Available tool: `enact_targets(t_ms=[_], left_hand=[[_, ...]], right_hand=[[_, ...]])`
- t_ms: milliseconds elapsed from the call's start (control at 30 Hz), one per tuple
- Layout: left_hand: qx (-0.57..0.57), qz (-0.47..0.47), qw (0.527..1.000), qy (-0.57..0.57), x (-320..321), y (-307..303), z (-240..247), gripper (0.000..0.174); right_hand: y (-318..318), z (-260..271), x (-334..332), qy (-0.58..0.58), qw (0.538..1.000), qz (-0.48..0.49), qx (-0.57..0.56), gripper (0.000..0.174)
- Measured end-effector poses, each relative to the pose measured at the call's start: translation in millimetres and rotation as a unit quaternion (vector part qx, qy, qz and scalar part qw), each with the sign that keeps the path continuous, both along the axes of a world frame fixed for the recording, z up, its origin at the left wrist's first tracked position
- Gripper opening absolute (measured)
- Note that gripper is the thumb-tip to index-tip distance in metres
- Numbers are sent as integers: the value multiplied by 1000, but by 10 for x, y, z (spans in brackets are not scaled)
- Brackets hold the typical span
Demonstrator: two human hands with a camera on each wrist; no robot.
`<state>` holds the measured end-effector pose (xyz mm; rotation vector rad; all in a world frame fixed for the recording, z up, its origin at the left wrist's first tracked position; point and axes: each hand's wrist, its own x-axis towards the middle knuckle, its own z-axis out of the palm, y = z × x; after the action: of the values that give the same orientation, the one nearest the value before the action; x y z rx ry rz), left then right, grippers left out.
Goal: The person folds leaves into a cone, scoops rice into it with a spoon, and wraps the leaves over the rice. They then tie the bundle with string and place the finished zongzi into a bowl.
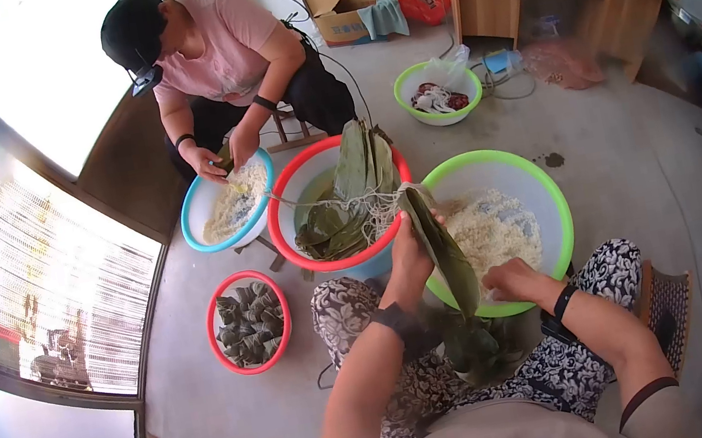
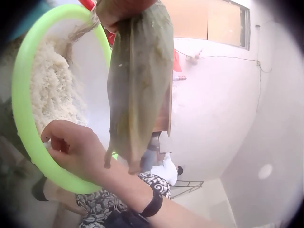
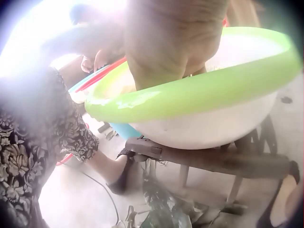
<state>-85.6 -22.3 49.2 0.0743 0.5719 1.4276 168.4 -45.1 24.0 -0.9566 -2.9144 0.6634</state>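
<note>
My left hand (image 1: 410, 255) grips long green leaves (image 1: 445, 254) by their upper end. In the left wrist view the leaves (image 2: 142, 80) hang down flat from the left fingers (image 2: 126, 10). My right hand (image 1: 515, 282) is low at the near side of a green-rimmed basin (image 1: 562, 225) of white rice (image 1: 497, 232). Its fingers (image 2: 71, 130) are curled, with a white patch at the tips; I cannot tell whether they hold something. The right wrist view shows the back of that hand (image 3: 175, 42) over the basin's rim, fingertips hidden.
Left of my basin, a red-rimmed basin (image 1: 277, 222) holds leaves and pale strings (image 1: 368, 207). A small red-rimmed bowl (image 1: 214, 335) holds wrapped leaf parcels (image 1: 250, 324). Across, a person (image 1: 224, 45) works over a blue-rimmed basin (image 1: 188, 228). More leaves (image 1: 480, 350) lie between my knees.
</note>
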Motion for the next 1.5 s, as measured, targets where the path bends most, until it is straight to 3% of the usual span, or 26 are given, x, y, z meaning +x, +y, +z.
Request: enact_targets(t_ms=[167,267,300,367,500,567,600,633,800,867,933,1067,1133,1333,1433,1500], left_hand=[[-24,3,1000,8,-2,20,-8,45],[-17,-1,1000,21,-25,36,-71,44],[-20,-5,1000,5,-22,21,-69,44],[-20,-9,1000,-9,-22,22,-73,45],[1,-11,999,-51,-68,100,10,47],[27,-21,996,-80,-116,175,-88,48],[14,-7,998,-59,-134,228,-142,47],[96,-50,991,-75,-168,228,-211,40],[93,-131,975,-155,-271,270,-436,50],[45,-94,987,-119,-211,212,-367,50],[13,-57,996,-72,-240,243,-407,50],[25,-68,996,-53,-194,235,-369,48],[0,-53,998,-34,-176,238,-354,47],[11,-64,997,-37,-193,259,-389,46],[79,-72,994,15,-176,233,-446,45],[88,-80,992,38,-166,235,-456,42]], right_hand=[[37,43,33,60,994,-17,88,13],[98,-12,104,108,975,-151,122,13],[88,33,135,109,974,-152,128,13],[93,113,172,83,949,-300,44,17],[177,-110,275,49,920,-386,46,21],[167,-54,286,94,906,-412,9,21],[204,-169,348,85,906,-415,21,22],[235,-148,373,50,910,-411,-8,22],[242,-363,423,62,945,-320,-16,25],[191,-363,376,42,953,-297,-39,25],[169,-304,314,117,909,-339,-211,23],[229,-357,281,118,878,-363,-288,22],[257,-367,258,181,816,-401,-374,21],[303,-388,245,233,736,-423,-475,22],[308,-295,262,285,702,-432,-489,19],[330,-195,258,297,698,-435,-485,19]])
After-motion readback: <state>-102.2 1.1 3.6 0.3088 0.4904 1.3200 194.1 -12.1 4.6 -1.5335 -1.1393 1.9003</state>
